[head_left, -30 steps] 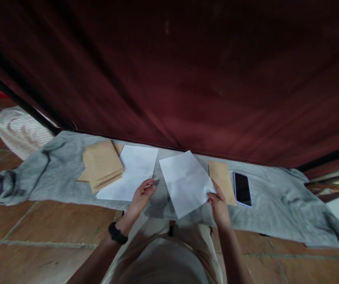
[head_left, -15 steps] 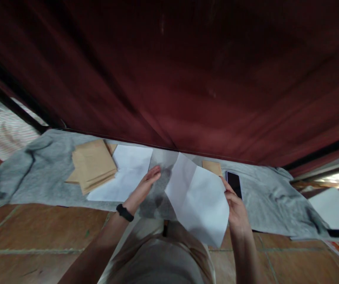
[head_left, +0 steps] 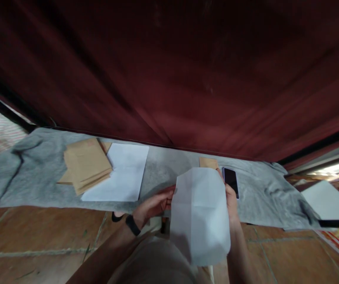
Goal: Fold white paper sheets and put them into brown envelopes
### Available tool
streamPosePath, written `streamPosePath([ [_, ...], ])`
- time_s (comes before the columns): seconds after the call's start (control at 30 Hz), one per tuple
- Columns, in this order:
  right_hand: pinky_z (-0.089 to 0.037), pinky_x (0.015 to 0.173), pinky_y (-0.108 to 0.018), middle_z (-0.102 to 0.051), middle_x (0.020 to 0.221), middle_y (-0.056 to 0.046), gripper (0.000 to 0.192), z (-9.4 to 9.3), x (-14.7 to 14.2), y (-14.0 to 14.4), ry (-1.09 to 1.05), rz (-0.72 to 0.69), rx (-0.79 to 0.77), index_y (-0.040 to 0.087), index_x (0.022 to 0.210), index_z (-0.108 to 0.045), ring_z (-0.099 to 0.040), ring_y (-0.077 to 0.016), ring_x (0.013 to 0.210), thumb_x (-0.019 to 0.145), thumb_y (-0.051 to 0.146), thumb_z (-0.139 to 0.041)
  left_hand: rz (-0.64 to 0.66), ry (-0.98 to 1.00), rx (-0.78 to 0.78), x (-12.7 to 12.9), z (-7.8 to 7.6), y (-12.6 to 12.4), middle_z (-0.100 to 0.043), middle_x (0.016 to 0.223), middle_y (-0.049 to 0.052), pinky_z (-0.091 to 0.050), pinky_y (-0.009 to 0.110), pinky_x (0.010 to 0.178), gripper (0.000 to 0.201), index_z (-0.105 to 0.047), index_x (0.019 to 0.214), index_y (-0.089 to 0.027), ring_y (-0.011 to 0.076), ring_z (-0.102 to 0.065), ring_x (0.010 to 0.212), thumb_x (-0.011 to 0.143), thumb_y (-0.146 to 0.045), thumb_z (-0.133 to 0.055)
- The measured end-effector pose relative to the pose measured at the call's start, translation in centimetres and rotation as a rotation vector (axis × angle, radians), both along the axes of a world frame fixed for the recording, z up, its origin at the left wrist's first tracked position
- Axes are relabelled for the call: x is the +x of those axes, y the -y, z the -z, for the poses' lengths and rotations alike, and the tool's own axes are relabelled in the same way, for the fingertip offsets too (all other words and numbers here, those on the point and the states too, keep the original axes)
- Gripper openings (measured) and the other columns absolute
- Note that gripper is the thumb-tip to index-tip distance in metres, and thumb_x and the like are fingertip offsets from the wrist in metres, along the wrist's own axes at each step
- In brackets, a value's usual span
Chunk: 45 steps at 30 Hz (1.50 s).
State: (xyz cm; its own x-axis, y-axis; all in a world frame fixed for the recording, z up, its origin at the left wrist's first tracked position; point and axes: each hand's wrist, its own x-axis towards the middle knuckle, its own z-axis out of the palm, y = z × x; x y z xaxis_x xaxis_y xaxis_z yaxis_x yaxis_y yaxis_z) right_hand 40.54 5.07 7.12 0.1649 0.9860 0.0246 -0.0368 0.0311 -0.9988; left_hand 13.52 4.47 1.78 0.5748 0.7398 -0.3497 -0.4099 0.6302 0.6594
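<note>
Between my two hands a white sheet of paper [head_left: 202, 217] is held up in front of my body, with a lengthwise crease left of its middle. My left hand [head_left: 159, 201] is closed on the paper's left edge, its fingertips partly behind the sheet. On the opposite edge my right hand [head_left: 230, 197] grips the paper, most of its fingers hidden behind it. More white paper [head_left: 128, 173] lies flat on the grey cloth [head_left: 160, 161] to the left. A stack of brown envelopes [head_left: 88, 163] partly covers that paper.
A phone [head_left: 230, 181] lies on the cloth just right of my right hand. Behind the held sheet sits another brown paper piece [head_left: 207, 162]. A dark red fabric wall [head_left: 169, 86] rises along the far edge. Tiled floor [head_left: 54, 228] shows in front.
My left hand has moved right and taken hold of the sheet's left edge. The sheet has turned more upright and come closer to my body.
</note>
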Motion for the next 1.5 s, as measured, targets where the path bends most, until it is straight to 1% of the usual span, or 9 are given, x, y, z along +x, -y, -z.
streamPosePath([
  [0.13, -0.056, 0.066, -0.031, -0.077, 0.097, -0.002, 0.055, -0.4, 0.6, -0.8, -0.164, 0.002, -0.099, 0.028, 0.132, -0.068, -0.068, -0.02, 0.073, 0.078, 0.038, -0.064, -0.302, -0.192, 0.012, -2.1, -0.6, -0.6, -0.079, 0.097, 0.008, -0.056, 0.033, 0.076, 0.046, -0.075, 0.1, -0.019, 0.0232, -0.074, 0.082, 0.062, -0.038, -0.092],
  [0.3, -0.052, 0.065, -0.028, -0.074, 0.092, 0.001, 0.065, 1.2, 1.5, -2.9, -0.287, 0.017, -0.248, 0.028, 0.135, -0.064, -0.066, -0.0165, 0.07, 0.07, 0.03, -0.073, -0.516, -0.569, 0.215, -7.2, -1.5, -2.7, -0.072, 0.073, 0.0, -0.048, 0.026, 0.058, 0.036, -0.069, 0.081, -0.019, 0.0153, -0.063, 0.06, 0.064, -0.046, -0.087],
  [0.47, -0.047, 0.064, -0.026, -0.072, 0.084, 0.0, 0.049, 5.1, 0.9, -6.5, -0.075, 0.086, -0.153, 0.02, 0.108, -0.074, -0.061, -0.0152, 0.07, 0.061, 0.034, -0.078, -0.655, -0.868, 0.462, -9.1, 0.1, -4.9, -0.065, 0.065, -0.002, -0.042, 0.026, 0.055, 0.036, -0.064, 0.078, -0.021, 0.0137, -0.055, 0.057, 0.069, -0.053, -0.076],
  [0.67, -0.054, 0.076, -0.036, -0.074, 0.107, -0.011, 0.036, 7.0, 0.3, -9.2, 0.372, 0.146, 0.059, 0.018, 0.104, -0.074, -0.066, -0.0204, 0.082, 0.076, 0.039, -0.064, -0.754, -1.038, 0.478, -8.6, 3.1, -7.0, -0.055, 0.056, -0.006, -0.039, 0.027, 0.053, 0.029, -0.065, 0.089, -0.022, 0.0152, -0.053, 0.053, 0.071, -0.044, -0.069],
  [0.83, -0.05, 0.107, -0.047, -0.064, 0.133, -0.017, 0.037, 7.9, -2.8, -7.7, 0.728, 0.159, 0.217, 0.018, 0.121, -0.07, -0.061, -0.0276, 0.124, 0.093, 0.024, -0.047, -0.695, -1.225, 0.534, -8.4, 3.4, -7.3, -0.063, 0.064, -0.002, -0.045, 0.029, 0.062, 0.039, -0.067, 0.112, -0.018, 0.0195, -0.061, 0.061, 0.08, -0.039, -0.062],
  [0.97, -0.045, 0.116, -0.045, -0.055, 0.149, -0.013, 0.04, 9.5, -7.9, -5.1, 0.84, -0.095, 0.251, 0.021, 0.134, -0.064, -0.051, -0.0244, 0.14, 0.1, 0.021, -0.044, -0.586, -1.44, 0.612, -8.2, 2.7, -6.9, -0.071, 0.08, 0.005, -0.049, 0.033, 0.072, 0.046, -0.062, 0.131, -0.016, 0.0246, -0.068, 0.074, 0.09, -0.036, -0.055],
  [1.1, -0.035, 0.123, -0.05, -0.045, 0.159, -0.013, 0.042, 10.8, -11.9, -3.3, 0.983, -0.214, 0.273, 0.018, 0.143, -0.058, -0.037, -0.0265, 0.15, 0.103, 0.022, -0.046, -0.504, -1.633, 0.654, -7.9, 2.2, -6.7, -0.075, 0.1, 0.012, -0.053, 0.038, 0.082, 0.047, -0.057, 0.141, -0.017, 0.0297, -0.071, 0.09, 0.096, -0.03, -0.048],
  [1.3, -0.033, 0.123, -0.054, -0.044, 0.16, -0.015, 0.046, 11.6, -13.3, -2.7, 1.134, -0.192, 0.268, 0.014, 0.15, -0.05, -0.036, -0.0283, 0.151, 0.106, 0.023, -0.042, -0.531, -1.747, 1.034, -5.8, 2.5, -5.7, -0.056, 0.146, 0.022, -0.045, 0.05, 0.11, 0.05, -0.052, 0.145, -0.012, 0.0345, -0.054, 0.135, 0.097, -0.021, -0.044],
  [1.5, -0.034, 0.124, -0.047, -0.052, 0.154, -0.017, 0.047, 11.6, -13.4, -4.3, 1.116, -0.164, 0.331, 0.007, 0.146, -0.054, -0.039, -0.0238, 0.149, 0.107, 0.02, -0.031, -0.177, -1.747, 1.253, 0.1, 4.6, -3.1, -0.039, 0.164, 0.017, -0.03, 0.051, 0.124, 0.057, -0.04, 0.155, -0.01, 0.0294, -0.027, 0.156, 0.099, -0.018, -0.039],
])
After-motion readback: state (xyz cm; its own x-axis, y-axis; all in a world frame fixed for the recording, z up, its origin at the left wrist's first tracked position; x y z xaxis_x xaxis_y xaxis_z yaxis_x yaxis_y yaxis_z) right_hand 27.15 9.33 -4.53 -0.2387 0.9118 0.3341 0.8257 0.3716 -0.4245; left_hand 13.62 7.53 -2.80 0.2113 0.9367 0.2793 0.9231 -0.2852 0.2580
